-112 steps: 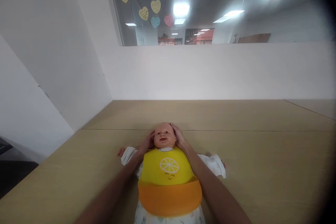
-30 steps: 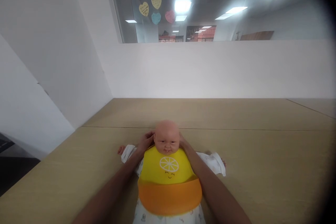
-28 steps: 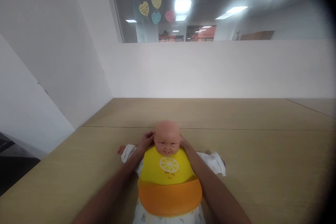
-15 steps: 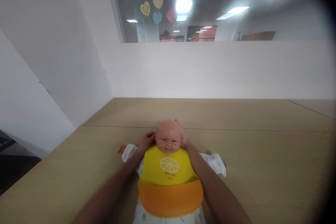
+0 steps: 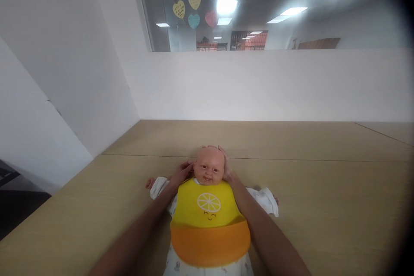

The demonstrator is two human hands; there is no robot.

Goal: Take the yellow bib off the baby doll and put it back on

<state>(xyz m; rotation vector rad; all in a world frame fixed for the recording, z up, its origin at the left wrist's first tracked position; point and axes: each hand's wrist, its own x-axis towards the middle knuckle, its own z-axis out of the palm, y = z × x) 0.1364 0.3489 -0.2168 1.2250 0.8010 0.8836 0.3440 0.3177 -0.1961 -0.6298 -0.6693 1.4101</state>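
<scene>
A baby doll (image 5: 209, 166) lies on its back on the wooden table (image 5: 323, 207), dressed in white printed clothes. A yellow and orange bib (image 5: 208, 220) with a lemon face covers its chest. My left hand (image 5: 181, 173) sits at the left side of the doll's neck, fingers curled behind the head. My right hand (image 5: 225, 164) cups the right side and back of the doll's head, fingertips showing over the crown. Most fingers of both hands are hidden behind the head.
A white wall (image 5: 258, 86) closes off the table's far side and left side. Above it is a window (image 5: 246, 4) with paper hearts stuck on the glass. The table's left edge drops to a dark floor (image 5: 16, 211).
The doll's head has gone back from a raised, chin-down tilt to lying lower. My right hand has slid up from the neck to cup the head. My left hand stays at the neck.
</scene>
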